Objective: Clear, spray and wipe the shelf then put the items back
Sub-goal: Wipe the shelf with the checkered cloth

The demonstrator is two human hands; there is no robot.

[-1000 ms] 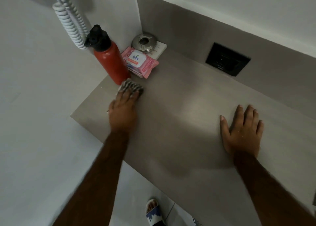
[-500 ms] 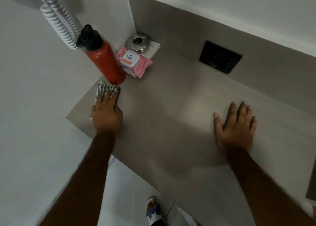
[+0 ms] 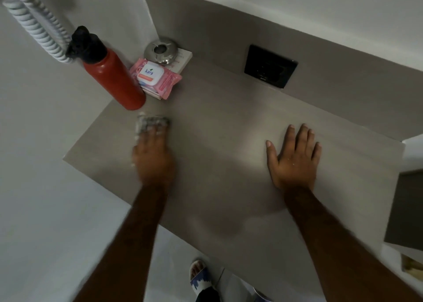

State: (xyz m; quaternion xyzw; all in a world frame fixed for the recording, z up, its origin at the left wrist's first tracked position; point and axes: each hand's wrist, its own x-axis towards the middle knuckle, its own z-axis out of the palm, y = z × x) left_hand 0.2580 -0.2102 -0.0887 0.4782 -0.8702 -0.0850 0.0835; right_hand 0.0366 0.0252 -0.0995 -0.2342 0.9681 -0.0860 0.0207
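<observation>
Cloth [image 3: 152,122] lies on the shelf [image 3: 229,109] under the straight fingers of the left hand [image 3: 153,158], pressed flat, not gripped; the right hand [image 3: 294,156] rests spread and empty at 3 o'clock, well apart. From the cloth the upright red bottle [image 3: 115,82] stands near at 11 o'clock, so the next stroke probably must skirt it or sweep toward 3.

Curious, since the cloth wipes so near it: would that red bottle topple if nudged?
The red bottle stands tall on a narrow base, so a high nudge would probably tip it, and its round body might roll. It looks rigid and smooth, perhaps sliding on the shelf. Fill unseen, so weight unclear.
</observation>
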